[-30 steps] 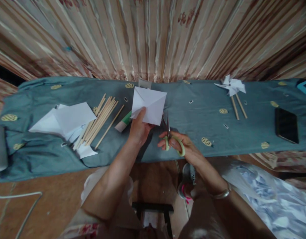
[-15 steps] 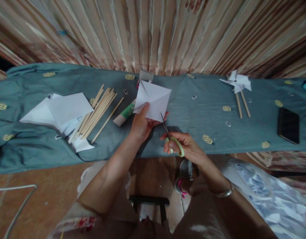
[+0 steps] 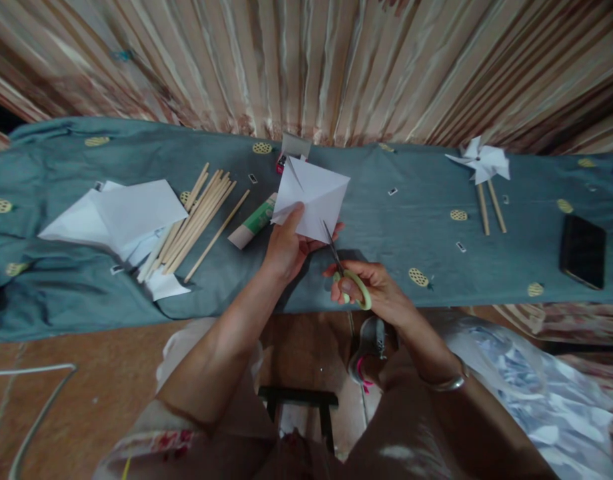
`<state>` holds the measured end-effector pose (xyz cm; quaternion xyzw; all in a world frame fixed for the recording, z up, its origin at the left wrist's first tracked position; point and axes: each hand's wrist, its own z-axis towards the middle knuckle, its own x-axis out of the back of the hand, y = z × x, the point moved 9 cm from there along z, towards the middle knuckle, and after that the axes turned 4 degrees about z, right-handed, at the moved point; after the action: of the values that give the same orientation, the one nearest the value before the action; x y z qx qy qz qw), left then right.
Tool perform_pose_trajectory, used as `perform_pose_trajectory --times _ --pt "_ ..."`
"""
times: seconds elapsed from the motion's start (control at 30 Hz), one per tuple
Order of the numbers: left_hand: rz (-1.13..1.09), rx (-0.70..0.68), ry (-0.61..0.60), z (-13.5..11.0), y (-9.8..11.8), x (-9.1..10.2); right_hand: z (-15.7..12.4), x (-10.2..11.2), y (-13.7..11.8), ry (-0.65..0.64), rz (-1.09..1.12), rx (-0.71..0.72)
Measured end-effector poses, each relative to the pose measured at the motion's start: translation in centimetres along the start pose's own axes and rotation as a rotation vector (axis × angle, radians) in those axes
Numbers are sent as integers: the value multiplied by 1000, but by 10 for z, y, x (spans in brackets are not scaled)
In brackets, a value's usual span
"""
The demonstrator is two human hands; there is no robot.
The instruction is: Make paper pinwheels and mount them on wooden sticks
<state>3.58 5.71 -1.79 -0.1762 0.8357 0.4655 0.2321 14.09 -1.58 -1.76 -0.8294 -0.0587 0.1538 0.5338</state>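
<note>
My left hand (image 3: pixel 286 245) pinches the lower left corner of a creased white paper square (image 3: pixel 314 197), held up over the blue-grey cloth of the table (image 3: pixel 396 253). My right hand (image 3: pixel 374 290) grips green-handled scissors (image 3: pixel 347 280). Their blades point up and left and bite into the square's bottom corner, along a diagonal crease.
Left of the hands lie a glue stick (image 3: pixel 252 221), a bundle of wooden sticks (image 3: pixel 196 223) and loose white paper sheets (image 3: pixel 121 217). A finished paper pinwheel (image 3: pixel 481 165) on sticks lies at the right, with a dark phone (image 3: pixel 582 251) further right. A striped curtain (image 3: pixel 306 67) hangs behind the table.
The scissors moved up and left from below the paper, and their blades now cut into its bottom corner. The left hand raised the square slightly.
</note>
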Motion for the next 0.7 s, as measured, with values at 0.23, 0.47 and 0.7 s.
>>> perform_pose_trajectory --times 0.23,0.47,0.7 --pt "13 -16 -23 0 1 -3 1 1 2 7 -1 -9" --pt "8 -23 -22 -1 2 -1 1 1 3 5 4 -30" --pt "12 -29 -24 -2 3 -2 2 0 3 11 29 -33"
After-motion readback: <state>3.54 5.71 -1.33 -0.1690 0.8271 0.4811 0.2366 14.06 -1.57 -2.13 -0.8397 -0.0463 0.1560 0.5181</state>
